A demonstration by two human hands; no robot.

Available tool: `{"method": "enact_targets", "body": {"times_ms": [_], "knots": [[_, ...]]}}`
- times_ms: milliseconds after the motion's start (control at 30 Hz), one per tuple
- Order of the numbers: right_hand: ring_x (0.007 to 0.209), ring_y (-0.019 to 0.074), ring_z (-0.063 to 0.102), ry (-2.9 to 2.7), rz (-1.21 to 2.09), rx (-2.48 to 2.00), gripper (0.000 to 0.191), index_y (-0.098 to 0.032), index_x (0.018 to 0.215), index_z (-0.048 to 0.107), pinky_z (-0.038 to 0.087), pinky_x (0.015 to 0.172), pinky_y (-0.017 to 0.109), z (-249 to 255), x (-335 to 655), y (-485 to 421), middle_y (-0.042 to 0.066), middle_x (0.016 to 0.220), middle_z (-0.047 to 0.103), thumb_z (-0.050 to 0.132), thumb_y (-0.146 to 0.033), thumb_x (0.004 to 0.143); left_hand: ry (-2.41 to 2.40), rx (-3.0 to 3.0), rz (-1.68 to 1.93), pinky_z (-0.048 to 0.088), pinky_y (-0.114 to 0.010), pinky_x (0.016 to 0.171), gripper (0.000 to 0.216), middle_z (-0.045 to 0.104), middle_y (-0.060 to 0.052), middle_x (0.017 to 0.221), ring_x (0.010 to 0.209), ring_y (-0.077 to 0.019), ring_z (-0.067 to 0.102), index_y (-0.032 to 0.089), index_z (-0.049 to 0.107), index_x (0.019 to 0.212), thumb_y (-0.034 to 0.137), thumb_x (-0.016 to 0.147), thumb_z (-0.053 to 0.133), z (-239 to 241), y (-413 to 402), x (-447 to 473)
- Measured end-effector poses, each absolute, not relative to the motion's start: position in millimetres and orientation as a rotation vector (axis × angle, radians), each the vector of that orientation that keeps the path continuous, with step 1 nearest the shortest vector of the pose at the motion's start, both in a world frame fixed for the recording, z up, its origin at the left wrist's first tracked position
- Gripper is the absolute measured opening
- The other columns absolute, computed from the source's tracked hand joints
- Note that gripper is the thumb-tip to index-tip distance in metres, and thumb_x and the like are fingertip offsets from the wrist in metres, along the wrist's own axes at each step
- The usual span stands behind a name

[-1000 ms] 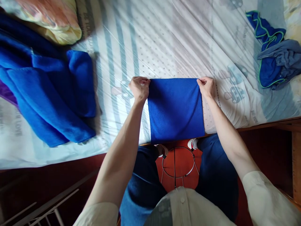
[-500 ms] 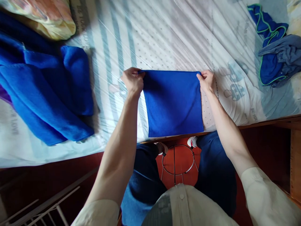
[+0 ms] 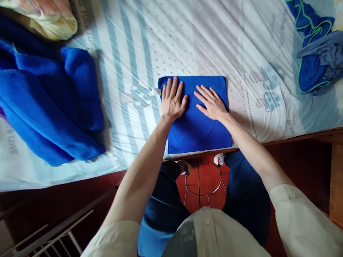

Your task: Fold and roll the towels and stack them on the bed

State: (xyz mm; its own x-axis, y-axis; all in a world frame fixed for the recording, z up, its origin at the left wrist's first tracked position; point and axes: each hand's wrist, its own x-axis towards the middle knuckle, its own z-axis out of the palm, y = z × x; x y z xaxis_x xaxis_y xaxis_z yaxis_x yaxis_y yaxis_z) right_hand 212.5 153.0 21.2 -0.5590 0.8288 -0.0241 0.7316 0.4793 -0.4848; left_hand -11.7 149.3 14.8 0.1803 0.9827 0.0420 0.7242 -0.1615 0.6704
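Note:
A blue cloth (image 3: 199,134) lies flat in a near-square shape at the front edge of the bed. My left hand (image 3: 172,100) rests palm down on its upper left part, fingers spread. Across from it, my right hand (image 3: 210,102) is also laid flat on the cloth, fingers stretched toward the upper left. A small white tag (image 3: 156,91) sticks out past the cloth's left edge. Neither hand grips anything.
A larger blue fabric (image 3: 50,107) is heaped on the left of the bedsheet (image 3: 182,43), below a yellowish bundle (image 3: 53,18). Crumpled blue clothing with green trim (image 3: 311,71) lies at the right. Under the bed edge, a metal ring frame (image 3: 203,192) stands on the red floor.
Both hands have let go of the cloth's far corners. They have moved inward and now lie flat on it. The white tag has come into view at the left edge.

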Motion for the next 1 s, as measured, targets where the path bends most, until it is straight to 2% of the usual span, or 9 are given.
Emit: {"method": "enact_targets", "body": {"times_ms": [100,233,367,467,667,833,1000], "knots": [[0.166,0.0285,0.015,-2.368,0.585,-1.5,0.065,-0.02,0.169,0.029,0.005,0.136,0.058,4,233,172,0.007,0.177,0.025,0.033,-0.044,0.109,1.693,1.85,0.741,0.005,-0.051,0.137,0.074,0.033,-0.009,0.174,0.167,-0.0296,0.01,0.021,0.048,0.16,0.062,0.098,0.05,7,156,-19],[0.167,0.0313,0.01,-2.293,0.516,-1.63,0.069,-0.011,0.17,0.024,0.003,0.136,0.059,-7,245,186,0.013,0.178,0.021,0.031,-0.046,0.11,1.704,1.837,0.744,0.002,-0.052,0.137,0.076,0.027,-0.01,0.176,0.167,-0.0294,0.004,0.019,0.042,0.163,0.06,0.1,0.049,-3,159,-22],[0.167,0.034,0.009,-2.299,0.486,-1.679,0.069,-0.002,0.167,0.023,0.001,0.133,0.063,6,235,173,0.02,0.177,0.018,0.032,-0.042,0.112,1.748,1.914,0.663,0.0,-0.053,0.135,0.076,0.023,-0.015,0.177,0.167,-0.0291,-0.001,0.011,0.036,0.165,0.057,0.104,0.04,-6,151,-16],[0.167,0.033,0.008,-2.332,0.498,-1.622,0.065,0.001,0.166,0.024,-0.001,0.133,0.062,24,214,148,0.021,0.176,0.019,0.033,-0.036,0.112,1.68,2.008,0.618,0.001,-0.053,0.135,0.073,0.024,-0.017,0.176,0.167,-0.0288,0.002,0.009,0.035,0.165,0.052,0.105,0.038,-3,133,1],[0.166,0.0226,0.017,-2.331,0.589,-1.539,0.059,-0.015,0.167,0.033,0.007,0.137,0.052,26,171,72,0.01,0.175,0.031,0.032,-0.02,0.108,1.59,2.097,0.532,0.008,-0.052,0.136,0.066,0.029,-0.018,0.174,0.166,-0.0278,0.014,0.007,0.036,0.164,0.037,0.106,0.033,5,61,30],[0.166,0.0255,0.017,-2.315,0.532,-1.664,0.062,-0.012,0.167,0.032,0.009,0.136,0.056,14,207,43,0.014,0.175,0.027,0.038,-0.032,0.109,1.666,2.099,0.485,0.009,-0.051,0.136,0.066,0.029,-0.017,0.174,0.165,-0.0278,0.016,0.009,0.038,0.164,0.042,0.106,0.034,5,16,-14],[0.166,0.0298,0.015,-2.174,0.423,-1.868,0.063,-0.009,0.167,0.03,0.01,0.134,0.061,22,243,29,0.018,0.176,0.023,0.034,-0.035,0.11,1.923,2.016,0.4,0.007,-0.055,0.135,0.072,0.023,-0.022,0.174,0.166,-0.0313,0.012,0.003,0.03,0.166,0.043,0.107,0.032,17,-17,-44]]}}
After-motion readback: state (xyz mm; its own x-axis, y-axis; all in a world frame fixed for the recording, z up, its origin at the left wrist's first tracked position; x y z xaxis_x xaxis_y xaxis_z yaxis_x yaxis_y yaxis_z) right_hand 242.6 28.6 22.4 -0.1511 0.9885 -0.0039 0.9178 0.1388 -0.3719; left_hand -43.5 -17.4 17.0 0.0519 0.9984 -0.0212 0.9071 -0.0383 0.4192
